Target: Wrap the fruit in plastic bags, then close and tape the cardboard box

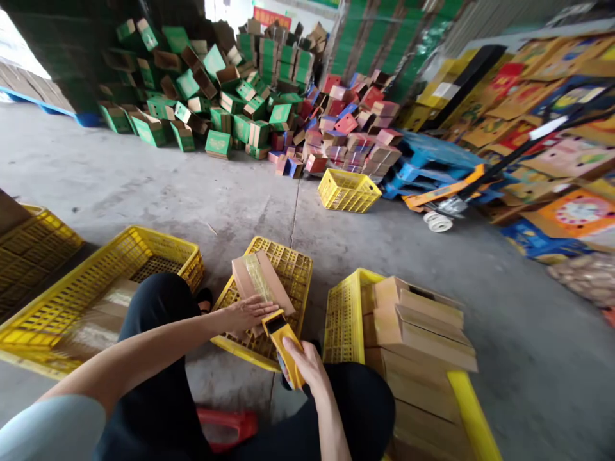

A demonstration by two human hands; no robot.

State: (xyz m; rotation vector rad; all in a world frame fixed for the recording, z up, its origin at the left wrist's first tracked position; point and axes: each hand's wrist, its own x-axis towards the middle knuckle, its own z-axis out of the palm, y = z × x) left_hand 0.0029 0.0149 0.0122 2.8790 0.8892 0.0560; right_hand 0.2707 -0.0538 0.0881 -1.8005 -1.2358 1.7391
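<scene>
Floor (144, 186): grey concrete, stretching away beyond my fingers.
Box piles: a heap of green boxes (211, 83) far ahead of my fingers, and red and blue boxes (350, 121) to their right.
Left crate (120, 256): a big yellow crate well left of my left fingers, with brown cardboard lying in it.
Right crate (343, 314): a yellow crate just right of my right fingers, filled with folded cardboard boxes (423, 333) in a stack.
Middle crate (288, 262): upturned yellow crate right under and ahead of my fingers; it serves as my counter.
Far crate (348, 190): a small yellow crate on the floor, well beyond my fingers.
Cardboard box (259, 282): brown, taped, tilted on the middle crate, just above my left fingers.
Left hand (247, 312): fingers spread flat, pressing against the lower edge of the cardboard box.
Right hand (307, 365): fingers wrapped around the yellow tape dispenser.
Tape dispenser (283, 336): its head is at the box's lower corner, just beside my left fingertips.
</scene>
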